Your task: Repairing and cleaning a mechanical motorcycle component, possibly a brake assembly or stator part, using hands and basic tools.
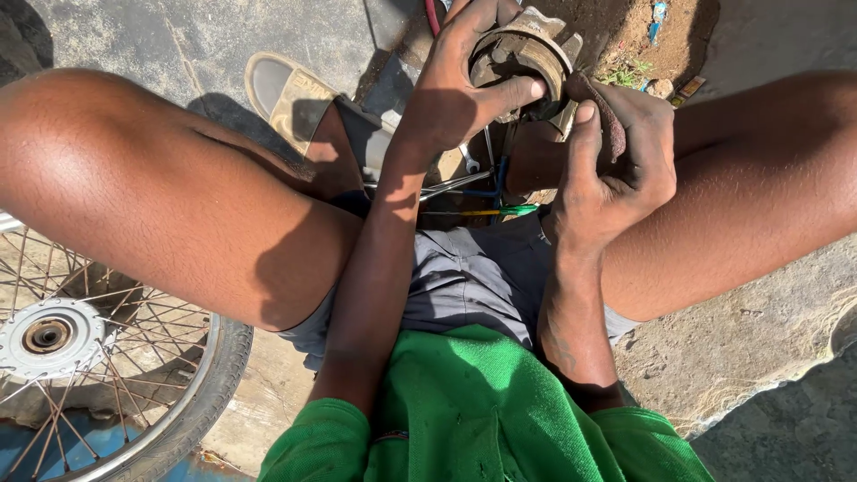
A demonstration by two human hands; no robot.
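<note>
Concrete floor (741, 357), sunlit, person sitting on it with knees spread. Spoked wheel (98, 357) with tyre lies flat at lower left, hub (46, 335) facing up, well apart from the hands. A sandal (286, 94) sits upper left, near the left knee. Between the legs on the floor: loose tools, a spanner (469, 159), a blue-handled tool (496, 183) and a green-handled one (518, 211), partly hidden by the arms.

Round, rusty metal part (527, 55), drum-like and hollow, held up at top centre above the tools. Inside of it is in shadow, can't tell if anything sits in it. Left hand (455, 85) clamped over its rim from the left, thumb pressed across the front edge. Right hand (616, 170) closed on a brown rag (605, 112), thumb up, rag touching the part's right side.
</note>
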